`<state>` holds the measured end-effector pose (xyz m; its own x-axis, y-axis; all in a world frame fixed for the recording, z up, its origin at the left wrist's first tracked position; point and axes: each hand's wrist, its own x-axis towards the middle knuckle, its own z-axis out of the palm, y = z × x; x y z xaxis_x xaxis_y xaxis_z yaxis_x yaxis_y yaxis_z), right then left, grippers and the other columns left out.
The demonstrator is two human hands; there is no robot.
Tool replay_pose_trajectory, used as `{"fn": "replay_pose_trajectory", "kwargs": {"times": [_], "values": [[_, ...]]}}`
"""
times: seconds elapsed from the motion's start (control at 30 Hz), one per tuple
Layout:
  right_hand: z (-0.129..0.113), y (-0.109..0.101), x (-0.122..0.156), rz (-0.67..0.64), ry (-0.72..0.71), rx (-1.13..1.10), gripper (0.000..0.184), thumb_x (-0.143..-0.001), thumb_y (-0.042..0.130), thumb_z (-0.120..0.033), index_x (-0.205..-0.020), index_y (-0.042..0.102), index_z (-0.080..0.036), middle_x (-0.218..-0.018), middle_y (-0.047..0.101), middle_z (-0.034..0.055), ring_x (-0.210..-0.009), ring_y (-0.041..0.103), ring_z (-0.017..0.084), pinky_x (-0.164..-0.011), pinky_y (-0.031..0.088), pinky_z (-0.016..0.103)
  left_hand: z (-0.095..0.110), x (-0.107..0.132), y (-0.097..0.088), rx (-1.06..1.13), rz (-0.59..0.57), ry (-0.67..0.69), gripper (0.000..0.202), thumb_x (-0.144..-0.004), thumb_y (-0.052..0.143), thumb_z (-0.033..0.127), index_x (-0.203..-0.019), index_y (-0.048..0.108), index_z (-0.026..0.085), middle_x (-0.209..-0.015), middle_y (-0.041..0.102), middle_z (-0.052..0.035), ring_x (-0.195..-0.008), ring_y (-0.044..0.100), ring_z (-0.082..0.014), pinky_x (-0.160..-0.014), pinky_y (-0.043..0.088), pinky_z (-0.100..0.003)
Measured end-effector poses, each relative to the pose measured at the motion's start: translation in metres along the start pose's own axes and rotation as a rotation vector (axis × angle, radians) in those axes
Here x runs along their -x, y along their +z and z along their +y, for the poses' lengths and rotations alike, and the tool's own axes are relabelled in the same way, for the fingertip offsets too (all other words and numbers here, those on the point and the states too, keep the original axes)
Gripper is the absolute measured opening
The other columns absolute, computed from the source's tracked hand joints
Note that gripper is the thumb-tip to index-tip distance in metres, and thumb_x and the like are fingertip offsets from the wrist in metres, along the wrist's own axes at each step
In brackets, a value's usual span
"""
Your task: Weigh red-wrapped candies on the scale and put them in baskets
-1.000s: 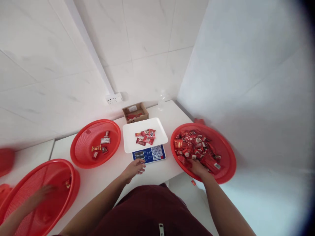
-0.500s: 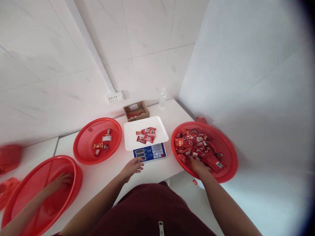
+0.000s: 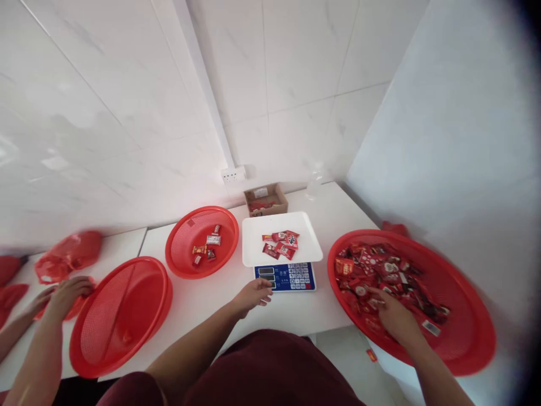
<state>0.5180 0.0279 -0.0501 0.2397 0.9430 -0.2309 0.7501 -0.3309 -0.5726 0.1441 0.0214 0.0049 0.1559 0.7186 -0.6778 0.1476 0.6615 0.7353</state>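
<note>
1. Far left of the scale, a co-worker's hand rests beside a wide red basket.
2. The left hand lies on the tabletop just before the scale, loosely curled, holding nothing.
3. Right of the scale, the right hand spreads open over red packets in the big basket.

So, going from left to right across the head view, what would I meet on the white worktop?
Red plastic bag → big red mesh basket → smaller red basket with a few sweets → weighing scale → widest red basket full of wrapped sweets.
</note>
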Motion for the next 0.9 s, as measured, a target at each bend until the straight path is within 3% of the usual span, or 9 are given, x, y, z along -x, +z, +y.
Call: {"fn": "replay_pose_trajectory", "kwargs": {"times": [0.13,0.3,0.47,0.6,0.73,0.83,0.9], "values": [[-0.034,-0.009,0.007,0.015,-0.022,-0.134,0.044,-0.069,0.038,-0.026,-0.103,0.064,-0.017,-0.111,0.067,0.0131,-0.103,0.061,0.028,-0.089,0.045,0.039,0.003,-0.005,0.002,-0.049,-0.008,0.017,0.037,-0.069,0.067,0.037,-0.097,0.053,0.018,-0.088,0.06,-0.0015,-0.073,0.057,-0.0114,-0.069,0.043,-0.026],[-0.076,-0.011,0.016,0.033,0.049,-0.335,0.04,-0.067,0.042,-0.03,-0.101,0.06,-0.019,-0.092,0.071,0.0112,-0.089,0.065,0.028,-0.08,0.049,0.04,0.005,-0.005,0.005,-0.07,-0.034,0.032,0.041,-0.07,0.067,0.041,-0.1,0.054,0.018,-0.09,0.061,-0.0024,-0.075,0.058,-0.0122,-0.07,0.043,-0.027],[-0.129,0.02,0.038,-0.105,-0.117,-0.571,0.034,-0.071,0.047,-0.038,-0.097,0.061,-0.021,-0.093,0.071,0.0082,-0.089,0.066,0.024,-0.082,0.052,0.038,0.004,-0.003,0.017,-0.028,-0.186,0.058,0.052,-0.068,0.069,0.05,-0.108,0.057,0.018,-0.1,0.062,-0.0061,-0.081,0.059,-0.014,-0.074,0.044,-0.03],[-0.163,0.055,0.062,-0.302,-0.311,-0.621,0.034,-0.077,0.046,-0.039,-0.103,0.062,-0.023,-0.106,0.068,0.0086,-0.101,0.063,0.023,-0.088,0.051,0.041,0.005,0.002,0.027,0.031,-0.342,0.066,0.051,-0.065,0.07,0.056,-0.095,0.063,0.016,-0.091,0.063,-0.0047,-0.079,0.057,-0.0136,-0.075,0.043,-0.031],[-0.17,0.074,0.073,-0.411,-0.374,-0.555,0.041,-0.079,0.043,-0.039,-0.112,0.06,-0.024,-0.119,0.063,0.009,-0.113,0.057,0.023,-0.097,0.045,0.043,0.001,0.009,0.022,0.069,-0.339,0.029,0.052,-0.061,0.072,0.06,-0.087,0.064,0.015,-0.081,0.061,-0.0017,-0.077,0.055,-0.0127,-0.076,0.041,-0.031],[-0.163,0.078,0.073,-0.481,-0.266,-0.521,0.052,-0.076,0.048,-0.042,-0.124,0.052,-0.022,-0.124,0.06,0.0106,-0.114,0.057,0.024,-0.096,0.046,0.043,-0.005,0.014,0.012,0.055,-0.332,0.029,0.052,-0.061,0.073,0.058,-0.091,0.066,0.016,-0.082,0.061,-0.0014,-0.076,0.054,-0.012,-0.075,0.039,-0.029],[-0.16,0.079,0.074,-0.525,-0.179,-0.509,0.059,-0.074,0.052,-0.045,-0.127,0.049,-0.021,-0.116,0.064,0.0102,-0.104,0.061,0.024,-0.092,0.048,0.043,-0.007,0.015,0.006,0.053,-0.331,0.046,0.051,-0.062,0.074,0.056,-0.092,0.067,0.016,-0.082,0.062,-0.0013,-0.076,0.054,-0.0118,-0.074,0.038,-0.028]]}}
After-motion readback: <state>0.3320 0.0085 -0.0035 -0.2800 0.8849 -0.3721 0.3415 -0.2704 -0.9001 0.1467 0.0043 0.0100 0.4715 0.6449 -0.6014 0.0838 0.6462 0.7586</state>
